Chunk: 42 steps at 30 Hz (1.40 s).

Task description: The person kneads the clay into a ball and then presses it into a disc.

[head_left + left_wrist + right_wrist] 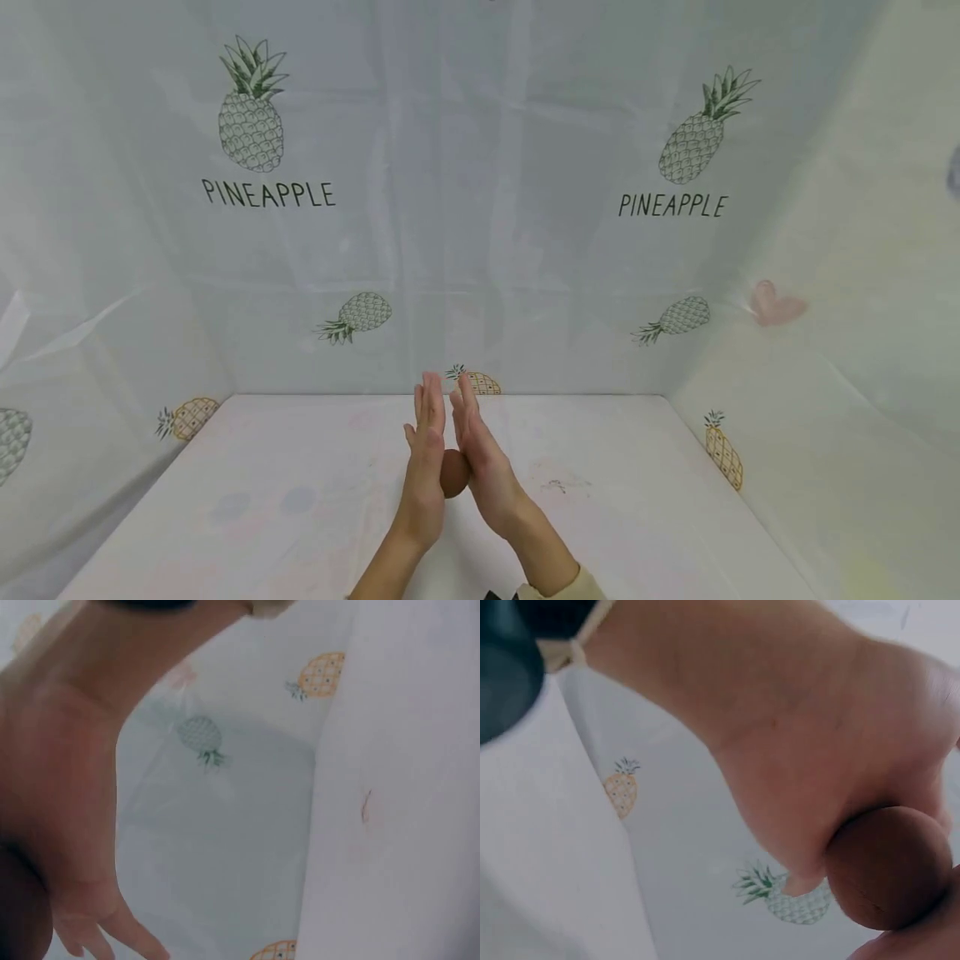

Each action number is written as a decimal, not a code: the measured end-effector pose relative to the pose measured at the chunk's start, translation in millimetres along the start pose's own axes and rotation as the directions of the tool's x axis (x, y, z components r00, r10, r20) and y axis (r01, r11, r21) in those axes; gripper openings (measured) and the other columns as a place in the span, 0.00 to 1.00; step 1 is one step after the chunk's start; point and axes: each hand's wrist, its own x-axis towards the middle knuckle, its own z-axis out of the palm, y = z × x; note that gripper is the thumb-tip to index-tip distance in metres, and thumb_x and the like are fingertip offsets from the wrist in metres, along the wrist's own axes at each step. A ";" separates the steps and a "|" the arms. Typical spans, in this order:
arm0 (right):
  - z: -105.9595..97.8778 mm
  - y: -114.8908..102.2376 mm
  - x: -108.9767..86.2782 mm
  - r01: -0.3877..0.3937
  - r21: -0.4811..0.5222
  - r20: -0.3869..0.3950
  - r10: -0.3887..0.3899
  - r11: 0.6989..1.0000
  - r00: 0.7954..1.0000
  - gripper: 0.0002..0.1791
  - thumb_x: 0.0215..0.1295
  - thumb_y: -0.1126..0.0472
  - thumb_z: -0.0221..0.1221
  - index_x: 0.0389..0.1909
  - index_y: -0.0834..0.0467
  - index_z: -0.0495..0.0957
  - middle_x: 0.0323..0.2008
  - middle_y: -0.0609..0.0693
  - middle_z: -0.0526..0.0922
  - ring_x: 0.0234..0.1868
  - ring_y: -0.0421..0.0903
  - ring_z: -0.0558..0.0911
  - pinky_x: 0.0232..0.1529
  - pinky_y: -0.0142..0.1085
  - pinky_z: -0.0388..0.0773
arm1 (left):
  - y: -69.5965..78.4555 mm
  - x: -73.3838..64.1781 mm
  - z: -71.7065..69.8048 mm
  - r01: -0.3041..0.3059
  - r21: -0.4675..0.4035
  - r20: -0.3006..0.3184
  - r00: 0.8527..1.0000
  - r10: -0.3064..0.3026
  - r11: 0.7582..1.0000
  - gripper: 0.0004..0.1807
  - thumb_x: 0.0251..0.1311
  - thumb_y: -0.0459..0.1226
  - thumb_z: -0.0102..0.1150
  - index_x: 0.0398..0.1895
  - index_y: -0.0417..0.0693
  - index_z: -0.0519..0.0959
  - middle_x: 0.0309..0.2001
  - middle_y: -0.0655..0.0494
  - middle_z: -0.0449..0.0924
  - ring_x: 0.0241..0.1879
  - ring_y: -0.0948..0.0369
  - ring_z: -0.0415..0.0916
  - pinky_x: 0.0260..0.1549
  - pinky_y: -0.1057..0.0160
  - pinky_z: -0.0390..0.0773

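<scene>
A smooth round brown ball [454, 473], like clay or dough, sits between my two palms above the table. My left hand [424, 487] presses it from the left with its fingers straight and pointing up and away. From the other side my right hand [489, 479] presses its palm against the ball, fingers straight too. The fingertips of both hands lean close together, with a narrow gap between them. In the right wrist view the ball [889, 870] shows small cracks near its bottom. The left wrist view catches only a dark edge of the ball [22, 911].
Below the hands spreads a white table [300, 517] with faint coloured stains and a small brownish mark [558, 485]. A pale curtain [465, 183] printed with pineapples hangs behind it and along both sides.
</scene>
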 end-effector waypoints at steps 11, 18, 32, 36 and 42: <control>13.6 -17.1 -8.7 0.071 -0.014 0.019 -0.071 0.997 0.997 0.30 0.85 0.37 0.19 0.84 0.24 0.30 0.85 0.35 0.32 0.85 0.39 0.29 0.78 0.64 0.19 | -17.3 4.6 -11.3 0.088 -0.078 -0.011 0.996 -0.089 0.993 0.33 0.83 0.52 0.15 0.88 0.68 0.35 0.86 0.75 0.27 0.84 0.64 0.18 0.73 0.36 0.09; -0.5 -15.7 -6.3 0.190 0.018 -0.036 -0.189 0.982 0.981 0.32 0.84 0.39 0.16 0.85 0.31 0.26 0.86 0.40 0.29 0.85 0.44 0.26 0.77 0.62 0.14 | -13.7 -2.9 5.7 0.057 -0.055 0.042 0.998 -0.055 0.997 0.32 0.84 0.49 0.13 0.88 0.63 0.35 0.86 0.70 0.27 0.84 0.67 0.19 0.73 0.32 0.12; -7.6 1.0 2.0 0.105 0.036 -0.037 -0.103 0.994 0.994 0.33 0.85 0.37 0.18 0.85 0.33 0.24 0.86 0.40 0.30 0.85 0.44 0.27 0.79 0.60 0.17 | 10.7 -7.1 9.9 -0.044 -0.011 0.024 0.999 0.044 0.999 0.32 0.83 0.46 0.13 0.88 0.64 0.38 0.87 0.68 0.33 0.85 0.62 0.23 0.74 0.30 0.16; -0.1 4.8 0.5 0.038 0.010 0.002 -0.038 0.999 0.999 0.32 0.85 0.35 0.19 0.84 0.28 0.27 0.86 0.41 0.31 0.86 0.43 0.28 0.81 0.60 0.21 | 12.6 -3.5 0.1 -0.024 -0.039 0.000 1.000 0.024 0.999 0.32 0.83 0.49 0.14 0.88 0.66 0.38 0.87 0.71 0.31 0.85 0.63 0.22 0.75 0.36 0.13; 14.9 3.4 -2.6 -0.006 -0.026 0.048 0.008 1.000 0.999 0.29 0.85 0.36 0.20 0.83 0.22 0.30 0.86 0.39 0.29 0.86 0.44 0.29 0.79 0.65 0.22 | 8.0 4.1 -16.8 -0.004 -0.072 -0.042 0.999 0.001 0.997 0.34 0.82 0.54 0.14 0.88 0.66 0.35 0.86 0.73 0.28 0.84 0.64 0.18 0.74 0.39 0.10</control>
